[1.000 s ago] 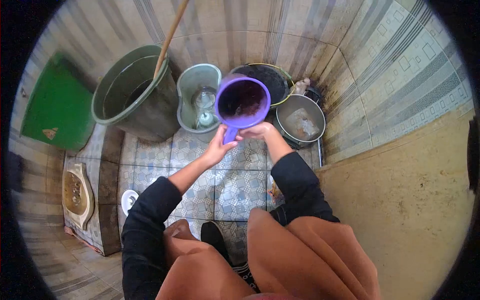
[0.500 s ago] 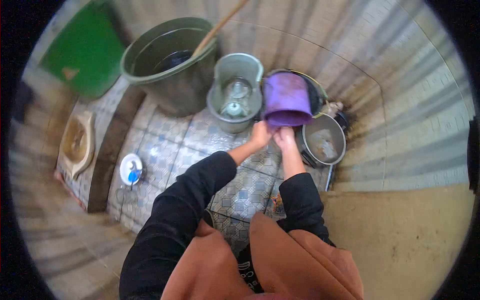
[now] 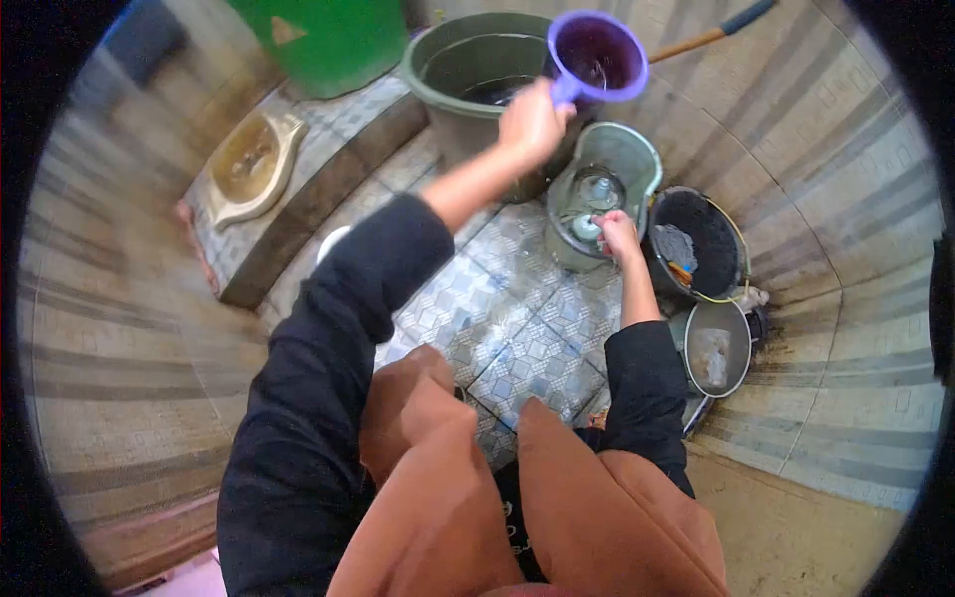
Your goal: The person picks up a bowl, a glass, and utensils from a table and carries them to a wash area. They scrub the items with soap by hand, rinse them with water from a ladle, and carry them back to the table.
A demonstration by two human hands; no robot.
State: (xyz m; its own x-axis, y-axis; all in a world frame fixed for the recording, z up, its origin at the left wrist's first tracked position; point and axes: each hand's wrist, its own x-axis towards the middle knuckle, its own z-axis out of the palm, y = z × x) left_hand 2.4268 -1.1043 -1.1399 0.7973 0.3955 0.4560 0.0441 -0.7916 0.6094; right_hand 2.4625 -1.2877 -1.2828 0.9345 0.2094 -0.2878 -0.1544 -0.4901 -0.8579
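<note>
My left hand [image 3: 534,124] is closed around the handle of a purple water dipper [image 3: 609,92], raised beside the rim of a large green tub [image 3: 423,85]. The dipper's dark opening faces me. Lower and to the right, my right hand [image 3: 621,236] is at the front rim of a grey-green bucket [image 3: 653,169], with fingers bent together. Its fingertips are by a pale round thing [image 3: 585,229] inside the bucket; whether they grip it is hard to tell. Clear, glass-like round items [image 3: 600,186] sit in that bucket.
A black bucket [image 3: 721,234] holding a grey cloth stands at right, with a metal pot [image 3: 741,373] in front of it. A squat toilet [image 3: 284,164] is on the raised step at left. A wooden handle [image 3: 688,45] leans behind the dipper. Patterned tiles [image 3: 497,308] cover the floor.
The purple dipper has moved up and left from over the black bucket, now in my left hand alone. My right hand has left it and reached the grey-green bucket. The view has shifted left.
</note>
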